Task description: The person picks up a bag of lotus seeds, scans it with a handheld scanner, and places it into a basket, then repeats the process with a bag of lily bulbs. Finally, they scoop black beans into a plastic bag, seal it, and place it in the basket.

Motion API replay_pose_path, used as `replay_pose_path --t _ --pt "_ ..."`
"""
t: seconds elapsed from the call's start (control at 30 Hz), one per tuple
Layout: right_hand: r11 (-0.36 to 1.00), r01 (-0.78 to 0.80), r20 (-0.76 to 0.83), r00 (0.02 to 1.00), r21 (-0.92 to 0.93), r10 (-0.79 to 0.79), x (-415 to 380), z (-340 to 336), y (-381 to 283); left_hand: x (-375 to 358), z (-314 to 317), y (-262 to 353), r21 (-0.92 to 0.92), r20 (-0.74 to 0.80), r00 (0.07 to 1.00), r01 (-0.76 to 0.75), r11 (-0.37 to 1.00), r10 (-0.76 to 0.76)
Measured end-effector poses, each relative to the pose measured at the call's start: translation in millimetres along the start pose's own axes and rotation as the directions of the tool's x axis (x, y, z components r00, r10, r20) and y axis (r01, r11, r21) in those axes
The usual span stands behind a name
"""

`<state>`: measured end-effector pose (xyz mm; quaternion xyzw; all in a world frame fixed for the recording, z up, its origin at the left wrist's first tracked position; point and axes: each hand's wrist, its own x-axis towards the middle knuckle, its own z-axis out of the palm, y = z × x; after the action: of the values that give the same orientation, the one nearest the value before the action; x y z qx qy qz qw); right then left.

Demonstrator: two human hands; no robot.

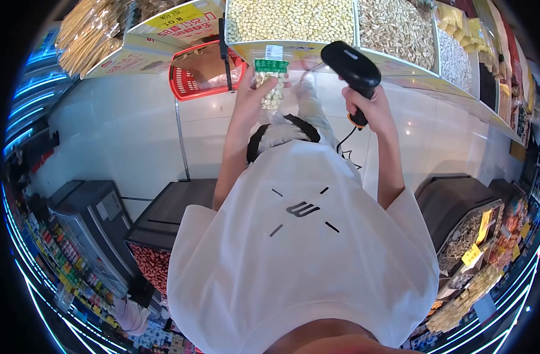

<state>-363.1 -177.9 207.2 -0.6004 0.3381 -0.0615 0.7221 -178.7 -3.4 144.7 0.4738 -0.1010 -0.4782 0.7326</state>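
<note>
My left hand is closed on a clear plastic bag of pale round pieces. The bag has a green label band and a white sticker near its top, and is held upright below the bulk bins. My right hand grips the handle of a black handheld scanner. The scanner's head points up and to the left, above and right of the bag, not touching it. A black cord hangs from the handle.
A red basket hangs left of the bag. Across the front stand bins of pale beans and dried slices. Bundled dry sticks lie at the upper left. Dark-lidded bins flank my body.
</note>
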Motion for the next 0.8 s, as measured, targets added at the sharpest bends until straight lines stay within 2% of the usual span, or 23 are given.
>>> replay_pose_path --t 0.03,0.07,0.1,0.13,0.23,0.27,0.33,0.37,0.43,0.57,0.63,0.67,0.73,0.8 --pt "1.000 0.005 0.007 1.000 -0.007 -0.005 -4 3 -6 -1 1 2 0.040 0.002 1.000 -0.012 0.999 0.012" --pt "0.985 0.004 0.024 1.000 -0.172 0.000 -10 5 -15 -2 -2 3 0.035 -0.001 1.000 -0.021 0.999 0.021" --pt "0.944 0.006 0.040 0.999 -0.331 0.007 -16 9 -25 -4 -6 5 0.169 0.047 0.998 -0.038 0.985 0.030" --pt "0.933 0.084 0.051 0.996 -0.350 -0.071 -22 15 -33 -5 -7 7 0.299 0.094 0.995 -0.060 0.952 0.034" --pt "0.906 0.063 0.083 0.996 -0.419 -0.031 -33 16 -46 -16 2 17 0.334 0.053 0.998 -0.058 0.941 0.043" --pt "0.902 0.066 0.090 0.995 -0.426 -0.030 -36 18 -52 -17 0 14 0.328 0.047 0.998 -0.062 0.943 0.050" --pt "0.907 -0.003 0.092 0.995 -0.422 0.046 -41 20 -59 -17 -2 7 0.409 -0.057 0.983 -0.138 0.902 0.176" --pt "0.904 -0.003 0.095 0.994 -0.427 0.048 -42 20 -59 -18 -3 6 0.404 -0.061 0.982 -0.139 0.904 0.178" --pt "0.901 0.092 0.156 0.987 -0.424 -0.027 -44 22 -57 -21 -2 13 0.317 -0.009 1.000 -0.013 0.948 0.017" --pt "0.897 0.060 0.156 0.988 -0.437 0.010 -47 26 -59 -16 -9 4 0.436 0.037 0.999 -0.041 0.899 0.027" --pt "0.894 0.115 0.149 0.987 -0.432 -0.055 -47 27 -57 -20 2 11 0.482 0.051 0.991 -0.130 0.866 0.120" --pt "0.894 0.115 0.148 0.987 -0.434 -0.055 -47 27 -56 -23 8 17 0.481 0.052 0.991 -0.131 0.867 0.121" --pt "0.887 0.116 0.149 0.987 -0.448 -0.054 -47 27 -55 -28 17 27 0.450 0.061 0.998 -0.051 0.892 0.026" --pt "0.882 0.096 0.151 0.988 -0.462 -0.029 -48 26 -57 -26 14 22 0.469 0.078 0.997 -0.060 0.881 0.026"
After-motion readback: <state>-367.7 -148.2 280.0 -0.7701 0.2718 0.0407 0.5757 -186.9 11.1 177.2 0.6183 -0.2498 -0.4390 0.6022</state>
